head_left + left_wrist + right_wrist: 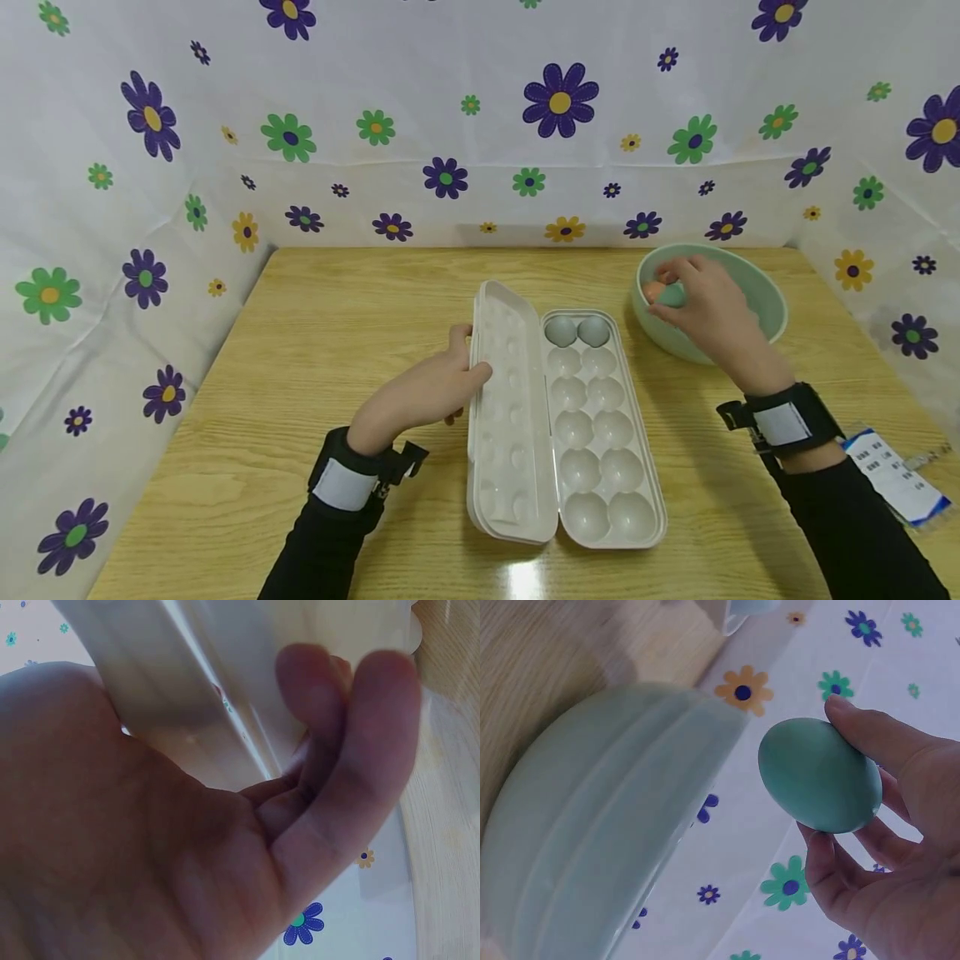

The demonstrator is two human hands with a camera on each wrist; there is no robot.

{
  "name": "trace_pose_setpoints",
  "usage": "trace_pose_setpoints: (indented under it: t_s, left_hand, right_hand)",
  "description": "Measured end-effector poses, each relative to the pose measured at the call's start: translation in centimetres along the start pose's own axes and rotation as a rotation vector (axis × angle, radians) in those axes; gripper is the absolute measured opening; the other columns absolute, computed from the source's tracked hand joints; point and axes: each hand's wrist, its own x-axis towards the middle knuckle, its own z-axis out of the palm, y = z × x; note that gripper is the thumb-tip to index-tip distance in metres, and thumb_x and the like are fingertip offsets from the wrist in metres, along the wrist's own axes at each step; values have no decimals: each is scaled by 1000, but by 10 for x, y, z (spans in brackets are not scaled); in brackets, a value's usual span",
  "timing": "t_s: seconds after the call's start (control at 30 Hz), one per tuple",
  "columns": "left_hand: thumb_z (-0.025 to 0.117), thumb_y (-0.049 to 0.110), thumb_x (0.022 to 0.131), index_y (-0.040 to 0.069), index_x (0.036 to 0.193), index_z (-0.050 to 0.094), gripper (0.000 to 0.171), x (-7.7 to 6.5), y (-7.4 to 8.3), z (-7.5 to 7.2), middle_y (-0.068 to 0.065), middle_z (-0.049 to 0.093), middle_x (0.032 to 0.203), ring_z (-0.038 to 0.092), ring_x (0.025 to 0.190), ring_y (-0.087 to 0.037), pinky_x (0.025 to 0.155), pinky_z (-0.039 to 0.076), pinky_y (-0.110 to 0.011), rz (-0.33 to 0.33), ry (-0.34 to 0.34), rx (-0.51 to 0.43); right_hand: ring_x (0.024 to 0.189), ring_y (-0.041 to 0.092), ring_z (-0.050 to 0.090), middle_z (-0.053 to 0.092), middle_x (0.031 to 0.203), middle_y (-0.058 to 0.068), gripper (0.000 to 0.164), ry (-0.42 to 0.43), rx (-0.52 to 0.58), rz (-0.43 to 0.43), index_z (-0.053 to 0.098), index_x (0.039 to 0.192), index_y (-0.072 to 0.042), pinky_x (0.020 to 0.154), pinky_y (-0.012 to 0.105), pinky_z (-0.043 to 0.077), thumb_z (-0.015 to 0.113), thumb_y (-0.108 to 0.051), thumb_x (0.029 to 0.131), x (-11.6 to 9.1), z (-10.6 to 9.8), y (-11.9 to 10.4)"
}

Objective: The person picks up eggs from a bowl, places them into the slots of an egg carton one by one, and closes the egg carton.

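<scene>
My right hand (pixel 708 308) pinches a blue-green egg (pixel 819 774) between thumb and fingertips, over the pale green bowl (pixel 765 292). A brown egg (pixel 652 290) shows beside it in the head view, within the bowl's outline. My left hand (pixel 431 387) grips the raised lid (pixel 506 433) of a white plastic egg box, thumb on the inner side and fingers behind. The box's base (pixel 651 508) lies flat, with two rows of round hollows. Two pale blue-green eggs (pixel 561 331) sit in its far end; the hollows nearer me hold nothing.
The bowl stands at the table's back right, just beyond the box. A blue-and-white printed card (pixel 896 475) lies by my right forearm. Flower-patterned cloth (pixel 480 108) closes off the back and both sides of the wooden table (pixel 322 333).
</scene>
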Motion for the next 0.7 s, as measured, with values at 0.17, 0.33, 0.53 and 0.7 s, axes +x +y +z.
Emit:
trace_pose_setpoints:
  t_s: [0.17, 0.33, 0.53, 0.7]
  left_hand:
    - [34, 32, 94, 12, 142, 0, 63, 0, 1, 1, -7, 48, 62, 48, 52, -27, 49, 40, -33, -4, 4, -2]
    - [34, 31, 94, 11, 142, 0, 62, 0, 0, 1, -9, 49, 63, 48, 51, -26, 49, 40, -33, 5, 4, 3]
    - [34, 32, 95, 12, 142, 0, 61, 0, 0, 1, -12, 51, 66, 48, 51, -25, 49, 40, -32, -2, 2, 2]
    - [34, 32, 95, 11, 142, 1, 61, 0, 0, 1, -8, 48, 63, 47, 51, -24, 48, 39, -32, -3, 4, 11]
  right_hand:
    - [93, 31, 48, 56, 96, 13, 42, -25, -2, -60, 57, 107, -5, 80, 47, 41, 77, -14, 71, 3, 8, -14]
    - [94, 29, 44, 56, 95, 10, 43, -57, 37, -96, 57, 108, -7, 77, 43, 44, 77, -17, 71, 2, 21, -30]
    - [88, 24, 50, 56, 95, 9, 43, -88, 69, -155, 57, 109, -9, 75, 41, 45, 77, -17, 72, 2, 33, -47]
    - [87, 22, 48, 55, 92, 7, 42, -106, 85, -219, 58, 107, -9, 76, 39, 43, 77, -19, 71, 2, 45, -57]
